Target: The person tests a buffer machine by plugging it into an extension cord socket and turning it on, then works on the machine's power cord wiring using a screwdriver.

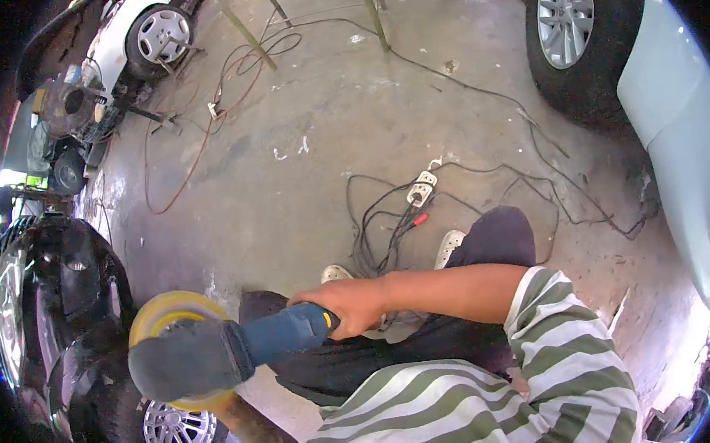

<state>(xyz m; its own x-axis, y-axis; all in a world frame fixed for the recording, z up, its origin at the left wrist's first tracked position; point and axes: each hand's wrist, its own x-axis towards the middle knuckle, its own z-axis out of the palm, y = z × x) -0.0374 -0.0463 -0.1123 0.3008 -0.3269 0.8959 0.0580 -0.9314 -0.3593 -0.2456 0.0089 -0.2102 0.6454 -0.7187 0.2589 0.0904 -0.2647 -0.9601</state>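
Observation:
A polisher (pixel 281 335) with a blue body, a dark grey head cover and a yellow pad (pixel 171 306) is held up in front of my lap. My right hand (pixel 346 306) is wrapped round the rear of its body. From below, my left forearm (pixel 258 430) reaches up to the pad's lower edge, where the polisher head hides the fingers of my left hand. The pad's rim shows above and below the head cover.
A black car (pixel 63 283) stands close on the left, a pale car (pixel 678 133) on the right. On the floor before my shoes lie a power strip (pixel 422 189) and tangled black cables (pixel 368 237). A red hose (pixel 195 171) curls farther off, near green metal legs (pixel 238 24).

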